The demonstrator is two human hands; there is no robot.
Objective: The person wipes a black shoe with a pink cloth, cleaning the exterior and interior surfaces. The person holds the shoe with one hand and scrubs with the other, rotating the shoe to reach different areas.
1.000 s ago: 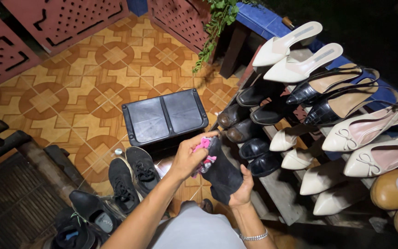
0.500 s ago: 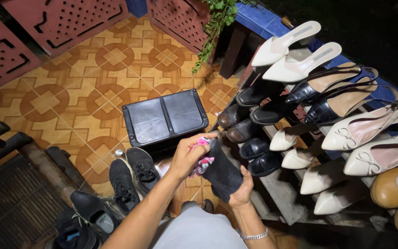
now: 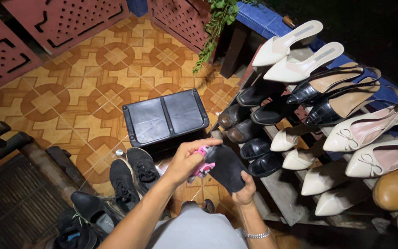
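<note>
Shoe [image 3: 229, 167], black, is held from below by the right hand [image 3: 245, 191], near the rack [image 3: 277, 184]. Left hand [image 3: 186, 159] pinches a pink cloth [image 3: 202, 167] on it, now shifted slightly along its side.

tiled floor [image 3: 70, 97] | black case [image 3: 164, 121], black sneakers [image 3: 132, 177] | shoe rack [image 3: 282, 193]: pumps

left hand [image 3: 185, 159] with pink cloth [image 3: 202, 167] slid slightly up the black shoe [image 3: 226, 167], fingers extended further

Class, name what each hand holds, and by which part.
Right hand grips the black shoe by its lower end; left hand pinches a pink cloth against it.
</note>
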